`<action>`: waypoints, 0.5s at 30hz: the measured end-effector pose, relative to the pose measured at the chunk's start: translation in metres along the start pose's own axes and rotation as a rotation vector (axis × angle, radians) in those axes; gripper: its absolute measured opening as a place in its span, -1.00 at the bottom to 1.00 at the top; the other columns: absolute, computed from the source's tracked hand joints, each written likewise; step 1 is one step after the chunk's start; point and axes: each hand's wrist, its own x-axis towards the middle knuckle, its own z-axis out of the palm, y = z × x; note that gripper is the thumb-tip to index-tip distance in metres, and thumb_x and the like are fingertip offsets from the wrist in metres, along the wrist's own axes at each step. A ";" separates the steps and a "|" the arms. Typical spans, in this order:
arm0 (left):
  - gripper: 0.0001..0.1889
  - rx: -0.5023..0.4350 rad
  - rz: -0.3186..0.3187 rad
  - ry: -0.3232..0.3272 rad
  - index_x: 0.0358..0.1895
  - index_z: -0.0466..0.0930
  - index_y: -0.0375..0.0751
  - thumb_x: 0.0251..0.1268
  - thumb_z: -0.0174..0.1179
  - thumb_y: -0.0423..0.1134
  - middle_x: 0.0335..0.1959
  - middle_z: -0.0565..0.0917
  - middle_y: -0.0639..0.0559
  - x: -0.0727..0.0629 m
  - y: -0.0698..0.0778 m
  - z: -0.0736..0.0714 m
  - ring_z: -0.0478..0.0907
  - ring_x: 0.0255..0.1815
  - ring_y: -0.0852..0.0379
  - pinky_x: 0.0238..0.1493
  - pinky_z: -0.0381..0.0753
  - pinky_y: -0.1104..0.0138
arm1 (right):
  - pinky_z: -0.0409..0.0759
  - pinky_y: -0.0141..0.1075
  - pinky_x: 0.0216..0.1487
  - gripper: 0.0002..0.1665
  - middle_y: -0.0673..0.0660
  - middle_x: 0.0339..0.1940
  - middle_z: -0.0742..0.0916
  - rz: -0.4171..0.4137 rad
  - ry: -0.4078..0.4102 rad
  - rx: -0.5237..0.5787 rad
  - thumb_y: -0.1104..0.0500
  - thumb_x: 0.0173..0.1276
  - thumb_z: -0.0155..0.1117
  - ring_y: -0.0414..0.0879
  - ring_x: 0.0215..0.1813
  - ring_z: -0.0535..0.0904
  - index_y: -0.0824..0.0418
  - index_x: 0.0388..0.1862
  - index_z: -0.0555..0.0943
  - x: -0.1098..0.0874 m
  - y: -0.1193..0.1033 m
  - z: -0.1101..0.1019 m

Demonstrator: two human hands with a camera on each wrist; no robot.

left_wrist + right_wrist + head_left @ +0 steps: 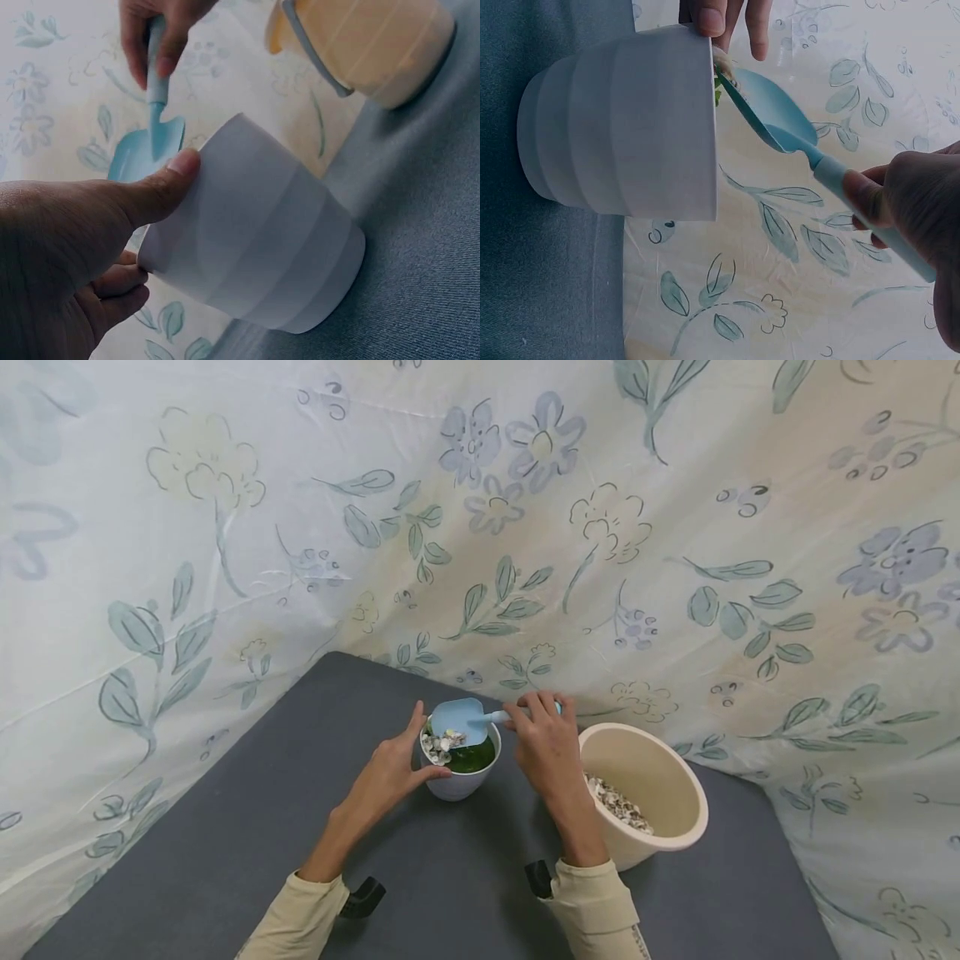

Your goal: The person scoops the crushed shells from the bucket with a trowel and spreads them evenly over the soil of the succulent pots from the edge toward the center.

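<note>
A small white pot [459, 787] with faint stepped bands stands on the dark table. Green matter [474, 757] lies inside it, with pale shell-like bits [444, 744] on the left part. My left hand [388, 767] holds the pot by its rim, the thumb at the near side and fingers round the left. My right hand [546, 743] grips the handle of a light blue trowel [463, 718]. The trowel's blade is tilted over the pot's opening, and some pale bits lie at its lower edge. In the right wrist view the trowel's blade [774, 109] meets the pot's rim.
To the right of my right hand stands a cream bucket [686, 777], with brown and white bits [621, 806] inside. In the left wrist view a grey handle [313, 52] hangs on the bucket. A floral cloth [525, 568] hangs behind the grey table [300, 752].
</note>
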 end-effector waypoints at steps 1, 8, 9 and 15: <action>0.21 -0.001 0.001 0.001 0.72 -0.11 -0.27 0.18 0.53 0.04 0.56 0.44 -0.22 0.000 0.000 0.000 0.60 0.38 -0.26 0.27 0.65 -0.09 | 0.48 0.08 0.19 -0.81 0.12 -0.18 0.76 -0.004 0.011 -0.001 0.23 0.30 0.53 0.10 -0.04 0.62 0.18 -0.11 0.81 0.000 0.000 0.000; 0.25 -0.007 0.003 0.008 0.73 -0.17 -0.25 0.16 0.55 -0.01 0.56 0.44 -0.20 0.002 0.001 0.001 0.58 0.41 -0.24 0.30 0.64 -0.09 | 0.46 0.06 0.20 -0.78 0.13 -0.14 0.76 -0.034 0.096 -0.003 0.26 0.28 0.53 0.11 0.00 0.62 0.20 -0.08 0.81 -0.001 0.000 -0.003; 0.25 -0.010 0.000 0.009 0.73 -0.18 -0.25 0.16 0.55 -0.01 0.56 0.43 -0.20 0.002 0.001 0.000 0.57 0.42 -0.24 0.30 0.63 -0.09 | 0.46 0.05 0.21 -0.78 0.13 -0.13 0.76 -0.035 0.104 0.000 0.27 0.29 0.52 0.11 0.01 0.62 0.20 -0.07 0.81 -0.001 0.000 -0.004; 0.25 -0.038 -0.005 -0.025 0.73 -0.20 -0.26 0.19 0.53 0.02 0.63 0.31 -0.25 0.000 0.000 0.001 0.42 0.55 -0.26 0.40 0.56 -0.12 | 0.48 0.04 0.20 -0.79 0.15 -0.14 0.77 -0.026 0.172 0.040 0.30 0.30 0.50 0.12 -0.01 0.63 0.23 -0.08 0.81 -0.003 0.000 -0.008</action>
